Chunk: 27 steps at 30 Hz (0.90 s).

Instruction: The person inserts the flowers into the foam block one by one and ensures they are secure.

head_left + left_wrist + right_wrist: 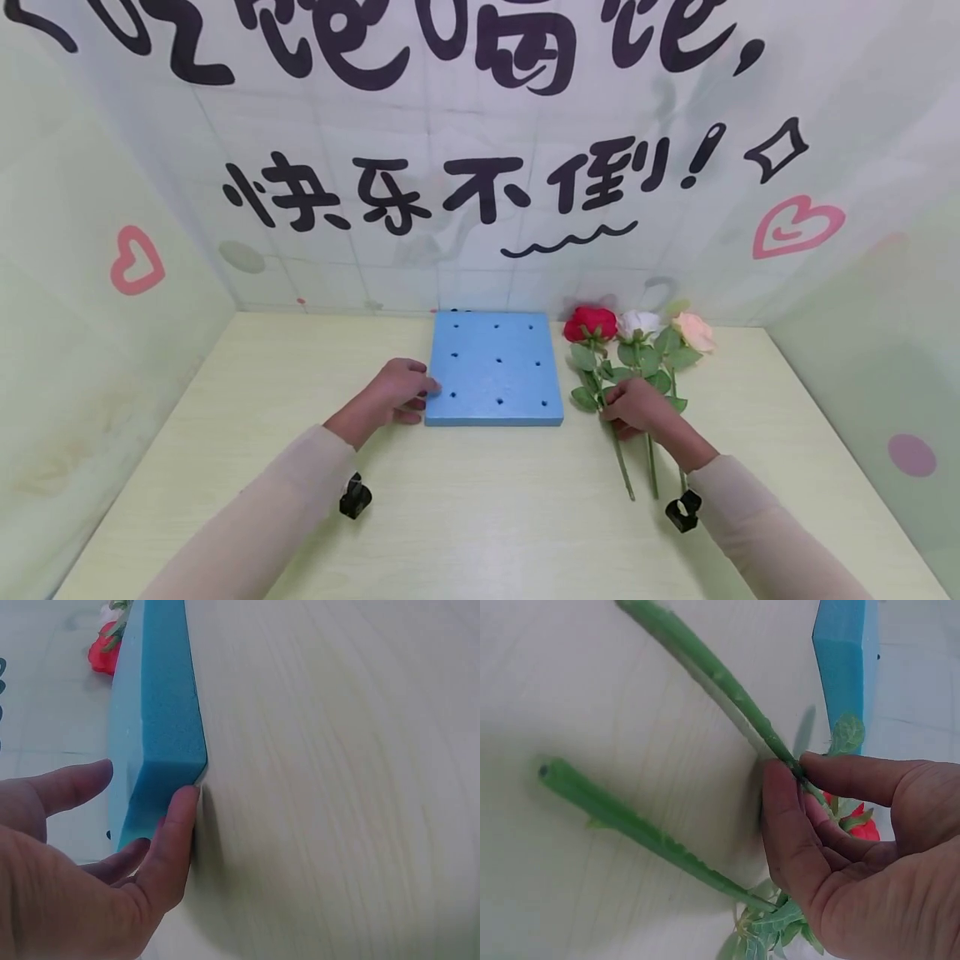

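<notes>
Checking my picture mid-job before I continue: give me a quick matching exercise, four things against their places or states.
1. Red rose
2. Blue block
3. Left hand
4. Right hand

A. Pinches a green stem
B. Dotted with nine holes
C. The flower nearest the block
D. At the block's left edge

Pairs: 1-C; 2-B; 3-D; 4-A

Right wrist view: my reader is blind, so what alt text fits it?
The right hand pinches a red rose by its stem over a pale table. A second stem lies nearby; a blue board shows at top right.
</notes>
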{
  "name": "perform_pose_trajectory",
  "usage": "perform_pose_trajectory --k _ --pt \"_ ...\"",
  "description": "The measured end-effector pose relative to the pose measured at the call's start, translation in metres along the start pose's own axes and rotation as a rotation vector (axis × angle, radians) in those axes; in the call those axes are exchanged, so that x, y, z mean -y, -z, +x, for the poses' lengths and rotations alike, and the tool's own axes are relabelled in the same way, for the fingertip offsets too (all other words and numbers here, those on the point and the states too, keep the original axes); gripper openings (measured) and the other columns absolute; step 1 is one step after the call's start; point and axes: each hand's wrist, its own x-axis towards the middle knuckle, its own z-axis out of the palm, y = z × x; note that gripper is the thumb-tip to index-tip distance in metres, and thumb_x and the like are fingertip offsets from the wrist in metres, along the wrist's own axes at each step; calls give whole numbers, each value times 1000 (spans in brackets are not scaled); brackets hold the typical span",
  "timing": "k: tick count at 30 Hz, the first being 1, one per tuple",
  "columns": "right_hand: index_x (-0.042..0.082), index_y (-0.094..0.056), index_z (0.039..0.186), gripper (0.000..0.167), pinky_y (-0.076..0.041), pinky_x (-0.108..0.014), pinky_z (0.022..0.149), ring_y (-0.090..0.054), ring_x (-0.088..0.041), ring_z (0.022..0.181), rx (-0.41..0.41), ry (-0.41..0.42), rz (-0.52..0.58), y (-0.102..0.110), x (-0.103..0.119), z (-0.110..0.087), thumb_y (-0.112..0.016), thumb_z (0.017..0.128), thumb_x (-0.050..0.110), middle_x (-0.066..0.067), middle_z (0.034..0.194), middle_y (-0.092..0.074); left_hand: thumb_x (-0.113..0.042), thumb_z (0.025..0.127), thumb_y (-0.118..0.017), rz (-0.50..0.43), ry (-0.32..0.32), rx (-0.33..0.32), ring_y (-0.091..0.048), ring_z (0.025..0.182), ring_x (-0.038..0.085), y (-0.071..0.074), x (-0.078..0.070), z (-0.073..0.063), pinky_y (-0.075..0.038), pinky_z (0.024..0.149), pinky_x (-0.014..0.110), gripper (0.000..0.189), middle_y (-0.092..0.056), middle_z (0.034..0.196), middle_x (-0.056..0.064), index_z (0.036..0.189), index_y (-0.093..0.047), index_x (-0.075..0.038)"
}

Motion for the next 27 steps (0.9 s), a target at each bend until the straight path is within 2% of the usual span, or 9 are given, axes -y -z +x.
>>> perform_pose_trajectory --k 7,13,17,27 --pt "-2 -58 86 9 -58 -33 56 -59 -15 61 6 4 12 -1 1 0 -67 84 -2 -6 77 -57 -9 89 -65 20 -16 -24 -58 82 25 -4 3 0 -58 62 31 57 -60 111 18 142 -44 -4" --pt "-9 -55 103 17 -60 -35 61 -61 -17 68 6 -8 96 3 9 -2 -61 88 -2 -10 85 -58 -8 90 -64 29 -20 -31 -57 84 25 -6 3 0 -59 62 32 57 -58 112 18 142 -43 -2" --pt "-11 -51 111 23 -60 -35 64 -60 -17 71 -10 18 153 7 15 -3 -56 92 0 -11 88 -58 -8 90 -64 35 -22 -37 -57 86 26 -6 2 1 -59 62 32 57 -57 114 18 142 -43 -3" --pt "-9 -48 112 20 -61 -39 72 -60 -18 78 -43 116 215 11 22 -5 -52 96 1 -12 94 -57 -9 90 -63 56 -23 -32 -57 88 26 -7 3 2 -59 60 32 56 -56 116 19 142 -43 -2"
